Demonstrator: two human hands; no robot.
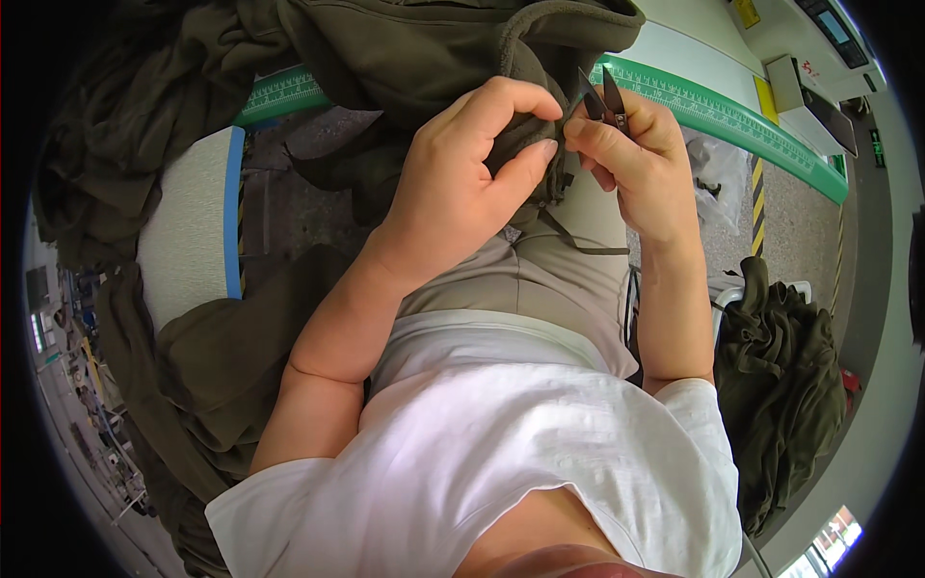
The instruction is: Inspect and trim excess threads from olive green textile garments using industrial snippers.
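The olive-green garment [405, 58], a heavy fleece piece, spills from the tabletop [674, 58] at twelve o'clock down onto the person's lap, and one folded edge of it is gathered at the centre of the view. More of the same cloth is heaped at nine o'clock [106, 144] and in a bin at four o'clock [780, 385], though which heap is finished I cannot tell. The left hand [462, 183] pinches that edge, its fingers closed on the fabric. The right hand [641, 159], just beside it at one o'clock, holds small thread snips [602, 101] with the blades slightly apart, tips up near the seam. Trimming of this piece looks under way, not done: a dark cord [578, 241] hangs loose below.
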